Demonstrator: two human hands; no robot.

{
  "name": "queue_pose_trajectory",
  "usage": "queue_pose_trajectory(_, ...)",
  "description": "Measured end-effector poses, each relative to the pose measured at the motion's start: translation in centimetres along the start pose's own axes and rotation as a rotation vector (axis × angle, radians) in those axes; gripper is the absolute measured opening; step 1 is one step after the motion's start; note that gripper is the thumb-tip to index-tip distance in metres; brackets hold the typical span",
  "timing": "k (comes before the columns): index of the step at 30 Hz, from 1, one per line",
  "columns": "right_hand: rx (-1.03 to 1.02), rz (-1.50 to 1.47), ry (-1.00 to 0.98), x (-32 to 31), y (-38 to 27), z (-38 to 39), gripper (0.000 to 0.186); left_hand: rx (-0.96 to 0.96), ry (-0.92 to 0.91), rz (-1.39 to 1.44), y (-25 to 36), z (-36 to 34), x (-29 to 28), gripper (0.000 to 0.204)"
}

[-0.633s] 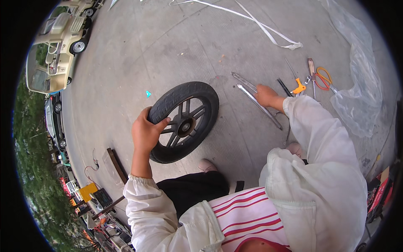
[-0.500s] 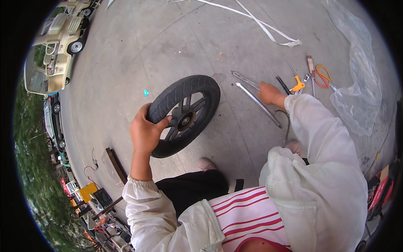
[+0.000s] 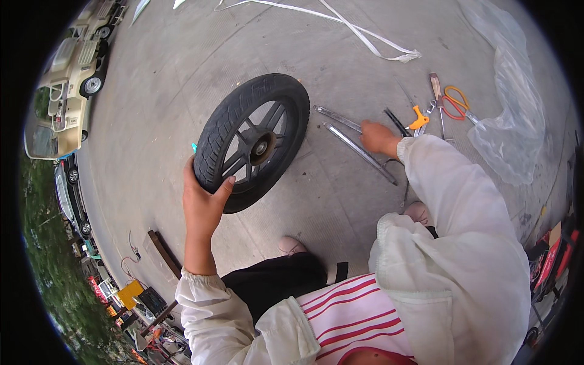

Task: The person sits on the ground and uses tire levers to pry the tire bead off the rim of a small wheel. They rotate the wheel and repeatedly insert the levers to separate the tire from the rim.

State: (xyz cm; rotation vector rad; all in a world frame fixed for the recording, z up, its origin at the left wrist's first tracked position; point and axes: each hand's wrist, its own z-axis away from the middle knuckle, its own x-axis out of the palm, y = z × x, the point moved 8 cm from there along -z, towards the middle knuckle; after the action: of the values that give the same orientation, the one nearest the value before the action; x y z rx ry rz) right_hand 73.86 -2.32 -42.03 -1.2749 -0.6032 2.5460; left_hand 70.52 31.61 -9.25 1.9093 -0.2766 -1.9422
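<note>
My left hand [image 3: 202,204] grips a small black wheel with a tyre [image 3: 210,143] by its lower left edge, thumb over the near sidewall. The wheel is tilted, its spokes and hub facing me. To the right, my right hand [image 3: 378,139] is closed round the near end of a flat metal tyre lever [image 3: 337,117] on the ground. A second metal lever [image 3: 359,152] lies just beside it, nearer me. Beyond that hand lie a black rod [image 3: 394,120], an orange-handled tool [image 3: 418,118], a screwdriver [image 3: 435,85] and orange-and-red-handled scissors [image 3: 456,103].
Clear plastic sheeting [image 3: 511,109] lies at the right, and a white strap [image 3: 365,36] is at the far side. A dark bar [image 3: 163,249] rests at the lower left. Parked vehicles [image 3: 70,91] line the left, and a red object [image 3: 556,258] stands at the lower right.
The wheel has been raised away from me and turned so its spoked face shows more. My left hand moved with it. My right hand stays at the lever; the whole view has shifted slightly.
</note>
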Motion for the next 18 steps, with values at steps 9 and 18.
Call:
queue_pose_trajectory(9, -0.029, 0.036, 0.0, 0.6, 0.0, -0.9, 0.025, -0.026, 0.049, -0.062, -0.7, -0.5, 0.1, 0.073)
queue_pose_trajectory(18, -0.021, 0.072, -0.069, 0.5, -0.3, -1.4, 0.027, -0.05, 0.046, 0.009, -1.9, 0.0, -0.1, 0.073)
